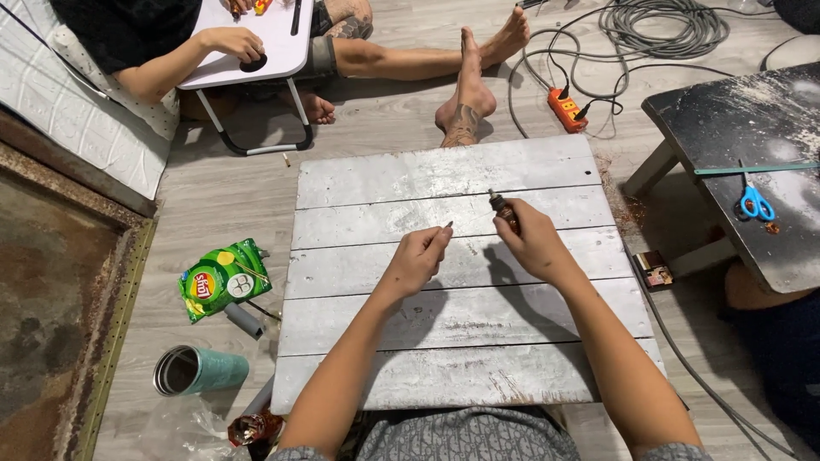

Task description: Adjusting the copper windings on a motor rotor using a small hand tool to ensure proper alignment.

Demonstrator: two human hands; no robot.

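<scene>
Right hand (534, 239) grips a small brown tool (504, 211) upright; left hand (418, 256) pinches a thin pin (448, 225).

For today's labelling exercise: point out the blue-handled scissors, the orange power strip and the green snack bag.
blue-handled scissors (757, 203), head view, on the blue handle loops.
orange power strip (567, 110), head view, middle of its orange body.
green snack bag (222, 277), head view, centre of its front.

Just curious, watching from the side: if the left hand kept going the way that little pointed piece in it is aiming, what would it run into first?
Most likely the small brown tool held in the right hand: the left hand aims its thin pointed piece up-right toward it. Depth is uncertain.
</scene>
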